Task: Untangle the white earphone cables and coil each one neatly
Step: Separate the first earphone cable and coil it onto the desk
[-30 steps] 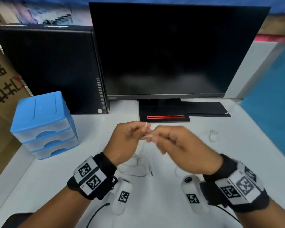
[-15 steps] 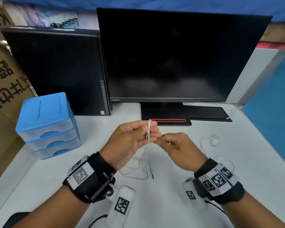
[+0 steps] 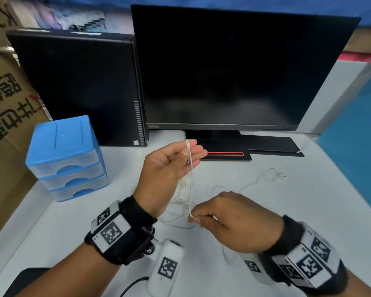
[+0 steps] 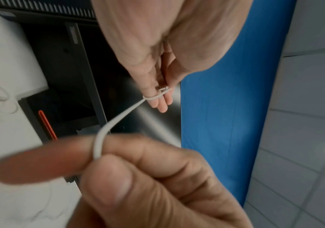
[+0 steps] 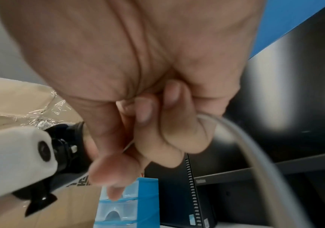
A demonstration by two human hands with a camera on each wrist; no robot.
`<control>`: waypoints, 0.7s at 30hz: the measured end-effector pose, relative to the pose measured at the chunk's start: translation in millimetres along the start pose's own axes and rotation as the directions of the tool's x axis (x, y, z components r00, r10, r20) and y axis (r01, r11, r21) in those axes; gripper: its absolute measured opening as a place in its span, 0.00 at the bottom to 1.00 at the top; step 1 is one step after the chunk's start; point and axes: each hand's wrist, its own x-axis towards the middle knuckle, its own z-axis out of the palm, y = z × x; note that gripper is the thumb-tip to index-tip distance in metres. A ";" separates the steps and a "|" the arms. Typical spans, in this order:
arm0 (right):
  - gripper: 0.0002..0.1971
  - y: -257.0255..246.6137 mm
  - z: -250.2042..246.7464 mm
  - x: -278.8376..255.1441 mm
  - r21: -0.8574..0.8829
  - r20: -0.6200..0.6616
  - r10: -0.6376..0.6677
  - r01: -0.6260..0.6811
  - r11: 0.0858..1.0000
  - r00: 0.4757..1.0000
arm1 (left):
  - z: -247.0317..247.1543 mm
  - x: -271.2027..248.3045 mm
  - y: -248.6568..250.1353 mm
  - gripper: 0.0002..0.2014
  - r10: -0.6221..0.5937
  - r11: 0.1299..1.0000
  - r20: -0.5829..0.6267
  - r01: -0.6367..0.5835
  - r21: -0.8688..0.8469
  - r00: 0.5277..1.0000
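Thin, limp, slippery white cable point(image 3: 191, 185) stretched between left grip point(image 3: 176, 161) at 12 o'clock and right grip point(image 3: 229, 219) at 6, both pinching it; best held near ends.

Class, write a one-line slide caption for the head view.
Left hand and right hand stretch a white earphone cable taut above the white desk.
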 end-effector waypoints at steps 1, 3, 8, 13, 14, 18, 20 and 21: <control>0.15 3.9 2.5 2.0 -0.053 -0.008 0.024 -0.024 0.998 1.000 | -2.1 1.1 2.0 0.12 -0.008 1.000 -0.012 0.008 -0.020 1.000; 0.14 9.7 7.6 7.1 -0.150 -0.029 0.094 -0.098 0.984 0.995 | -5.9 2.1 4.3 0.12 -0.044 0.997 -0.026 0.043 -0.068 0.999; 0.13 17.4 13.4 10.6 -0.051 0.039 0.155 -0.153 0.987 0.987 | -4.8 4.5 -4.4 0.11 -0.049 0.999 -0.050 0.049 0.004 0.998; 0.11 -1.2 -24.1 0.2 0.335 -0.118 0.064 -0.021 0.942 0.991 | -8.2 4.6 -27.9 0.10 0.075 0.923 -0.027 -0.059 0.381 0.997; 0.11 2.1 -30.7 -1.7 0.331 -0.249 0.072 0.015 0.944 0.966 | -6.0 1.3 -30.4 0.11 0.070 0.904 0.026 -0.075 0.420 0.997; 0.09 32.6 -35.0 -0.5 0.236 -0.616 0.109 0.051 0.970 0.780 | 7.9 -11.5 -24.2 0.15 -0.028 0.916 0.219 -0.063 0.396 0.975; 0.08 47.1 -27.4 5.4 0.299 -0.655 0.153 0.068 0.952 0.740 | 10.4 -13.6 -16.1 0.15 -0.131 0.951 0.258 0.048 0.305 0.957; 0.07 53.0 -21.2 8.7 0.340 -0.656 0.175 0.081 0.937 0.734 | 10.2 -14.0 -12.0 0.15 -0.180 0.959 0.261 0.109 0.263 0.949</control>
